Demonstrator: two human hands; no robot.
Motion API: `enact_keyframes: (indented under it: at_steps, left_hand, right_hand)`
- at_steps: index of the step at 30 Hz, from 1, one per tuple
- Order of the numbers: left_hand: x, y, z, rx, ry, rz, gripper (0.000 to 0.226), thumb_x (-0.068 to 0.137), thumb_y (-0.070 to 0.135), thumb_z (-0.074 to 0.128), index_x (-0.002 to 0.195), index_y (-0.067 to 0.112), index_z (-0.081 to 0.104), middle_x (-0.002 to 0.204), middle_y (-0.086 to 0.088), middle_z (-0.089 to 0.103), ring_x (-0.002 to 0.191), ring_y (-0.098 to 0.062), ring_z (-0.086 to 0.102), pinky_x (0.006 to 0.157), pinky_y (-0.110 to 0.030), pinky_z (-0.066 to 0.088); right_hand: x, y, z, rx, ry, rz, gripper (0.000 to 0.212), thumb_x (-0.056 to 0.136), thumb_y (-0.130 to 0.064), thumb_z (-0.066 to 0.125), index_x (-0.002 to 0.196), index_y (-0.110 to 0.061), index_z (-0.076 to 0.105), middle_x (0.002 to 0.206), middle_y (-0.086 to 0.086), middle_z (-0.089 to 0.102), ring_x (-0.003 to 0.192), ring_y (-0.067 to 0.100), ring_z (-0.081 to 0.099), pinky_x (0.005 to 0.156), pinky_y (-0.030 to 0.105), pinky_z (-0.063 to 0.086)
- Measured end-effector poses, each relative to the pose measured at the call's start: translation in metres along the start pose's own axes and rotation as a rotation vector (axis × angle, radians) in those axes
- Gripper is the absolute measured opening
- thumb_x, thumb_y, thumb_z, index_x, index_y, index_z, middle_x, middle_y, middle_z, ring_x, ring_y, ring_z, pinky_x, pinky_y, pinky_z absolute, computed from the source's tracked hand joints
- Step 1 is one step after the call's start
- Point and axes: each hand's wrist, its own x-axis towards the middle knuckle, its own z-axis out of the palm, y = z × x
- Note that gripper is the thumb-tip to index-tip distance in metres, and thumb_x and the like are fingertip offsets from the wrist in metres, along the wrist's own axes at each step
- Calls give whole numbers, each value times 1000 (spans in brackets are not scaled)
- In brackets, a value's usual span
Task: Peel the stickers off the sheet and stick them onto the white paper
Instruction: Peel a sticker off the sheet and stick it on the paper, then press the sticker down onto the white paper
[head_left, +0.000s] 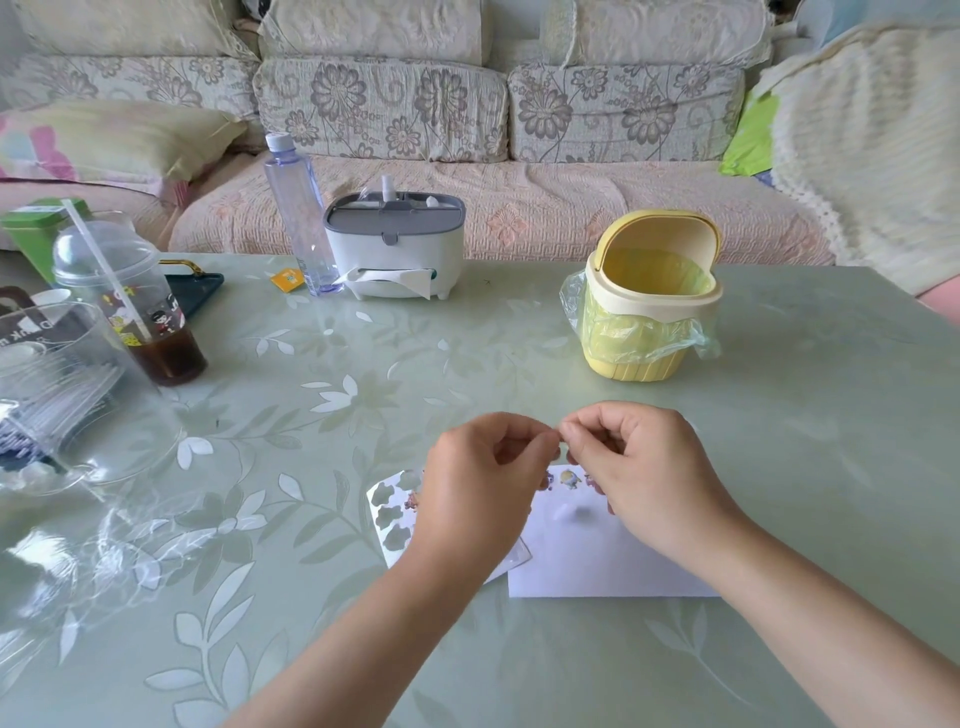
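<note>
Pinching a tiny piece above the white paper

The paper lies flat on the near worktop, with stickers at its far edge. The sticker sheet lies just to its left. Above them the left hand and right hand meet at the fingertips, each grip closed on the piece, which is too small to name. Farther back stands a yellow bin.

1. The sticker sheet lies just left of the white paper, lower centre.
2. A bin stands behind the paper.
3. Upper centre, a bottle stands just left of a tissue box.
</note>
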Motion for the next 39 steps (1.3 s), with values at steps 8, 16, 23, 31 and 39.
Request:
enact_keyframes:
  at_steps: [8, 16, 23, 31, 39]
  left_hand:
    - [16, -24, -12, 444, -79, 117, 15, 93, 18, 59, 90, 31, 66, 82, 18, 61, 61, -1, 57, 57, -26, 50]
    - [10, -35, 12, 858, -473, 323, 33, 91, 45, 61, 125, 42, 63, 123, 14, 56, 114, -12, 47, 85, -28, 42]
    - [11, -36, 23, 794, -455, 284, 29, 84, 49, 71, 112, 43, 69, 117, 18, 54, 113, -7, 42, 76, -26, 38]
    - [7, -36, 24, 700, -399, 238, 16, 82, 43, 76, 94, 38, 67, 92, 20, 56, 95, 0, 42, 70, -21, 34]
    - [11, -31, 18, 450, -319, 183, 18, 80, 31, 78, 88, 38, 63, 81, 26, 68, 72, -3, 58, 63, -19, 46]
  right_hand:
    - [14, 32, -23, -348, -109, 99, 18, 97, -23, 60, 90, -36, 69, 79, -14, 67, 60, -7, 56, 61, 17, 44]
    - [7, 47, -27, -576, -426, 130, 21, 86, -21, 66, 95, -39, 72, 89, -19, 68, 73, -8, 56, 63, 14, 45]
    - [1, 52, -29, -539, -433, 118, 21, 85, -22, 67, 96, -40, 72, 92, -18, 65, 73, -13, 52, 62, 8, 37]
    - [-8, 46, -30, -414, -444, 132, 6, 84, -36, 72, 84, -34, 77, 76, -30, 68, 72, -11, 59, 66, 10, 44]
    - [-5, 49, -28, -372, -301, -51, 10, 87, -35, 74, 77, -33, 72, 80, -18, 63, 68, 3, 56, 63, 21, 43]
